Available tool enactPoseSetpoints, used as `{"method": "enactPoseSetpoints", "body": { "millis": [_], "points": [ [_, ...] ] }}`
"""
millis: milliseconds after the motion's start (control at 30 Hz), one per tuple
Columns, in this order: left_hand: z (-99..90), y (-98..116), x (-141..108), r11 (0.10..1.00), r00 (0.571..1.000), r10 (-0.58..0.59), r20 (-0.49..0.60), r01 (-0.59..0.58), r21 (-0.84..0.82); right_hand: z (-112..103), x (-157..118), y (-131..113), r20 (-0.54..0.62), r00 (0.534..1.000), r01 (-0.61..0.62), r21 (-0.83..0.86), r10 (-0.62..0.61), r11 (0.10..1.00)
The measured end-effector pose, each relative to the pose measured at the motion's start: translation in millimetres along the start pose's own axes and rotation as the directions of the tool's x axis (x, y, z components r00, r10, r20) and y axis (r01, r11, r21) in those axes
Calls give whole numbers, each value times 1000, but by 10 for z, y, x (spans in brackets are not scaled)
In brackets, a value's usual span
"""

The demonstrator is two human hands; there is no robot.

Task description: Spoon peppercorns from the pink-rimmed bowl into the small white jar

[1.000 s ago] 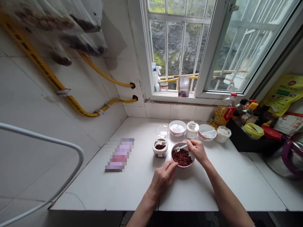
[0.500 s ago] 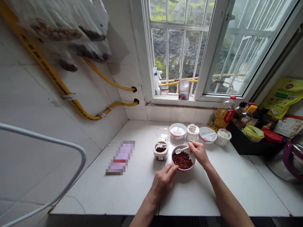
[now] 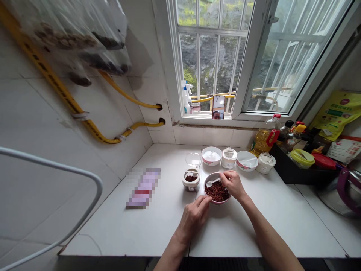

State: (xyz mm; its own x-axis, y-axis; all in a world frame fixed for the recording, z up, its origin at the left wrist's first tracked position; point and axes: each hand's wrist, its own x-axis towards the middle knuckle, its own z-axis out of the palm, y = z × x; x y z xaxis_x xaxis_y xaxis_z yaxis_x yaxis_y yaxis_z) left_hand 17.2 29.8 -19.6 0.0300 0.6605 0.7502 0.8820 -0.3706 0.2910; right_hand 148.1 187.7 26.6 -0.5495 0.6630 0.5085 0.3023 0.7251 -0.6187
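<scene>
A bowl (image 3: 207,194) of dark red-brown Sichuan peppercorns (image 3: 217,192) stands near the middle of the counter. My left hand (image 3: 195,215) pinches its near left rim. Between the thumb and fingers of my right hand (image 3: 233,184) is the handle of a small white spoon (image 3: 209,184), its scoop over the peppercorns at the bowl's left side. Whether the scoop touches them I cannot tell. Just left of the bowl sits a seasoning jar (image 3: 191,184), its clear lid (image 3: 193,159) raised, with similar peppercorns inside.
Behind stand a bowl of white grains (image 3: 211,162), a lidded jar (image 3: 229,158), a bowl with a white spoon (image 3: 247,165) and another jar (image 3: 266,163). An oil bottle (image 3: 265,139) and a black condiment box (image 3: 296,171) are at right; a blurred purple packet (image 3: 145,188) lies left.
My right hand has shifted slightly left over the bowl, and the spoon's scoop has moved a little left and nearer to me. My left hand stays at the rim.
</scene>
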Motion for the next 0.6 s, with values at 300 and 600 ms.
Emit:
{"method": "enactPoseSetpoints", "body": {
  "millis": [300, 600],
  "points": [
    [9, -5, -6, 1000, 1000, -6, -3, 6, -15, -72, 4, 6, 61, 995, 89, -67, -85, 994],
    [10, -12, -15, 1000, 1000, -7, 5, 7, -7, -67, -3, 3, 74, 990, 127, -60, -122, 990]
  ]
}}
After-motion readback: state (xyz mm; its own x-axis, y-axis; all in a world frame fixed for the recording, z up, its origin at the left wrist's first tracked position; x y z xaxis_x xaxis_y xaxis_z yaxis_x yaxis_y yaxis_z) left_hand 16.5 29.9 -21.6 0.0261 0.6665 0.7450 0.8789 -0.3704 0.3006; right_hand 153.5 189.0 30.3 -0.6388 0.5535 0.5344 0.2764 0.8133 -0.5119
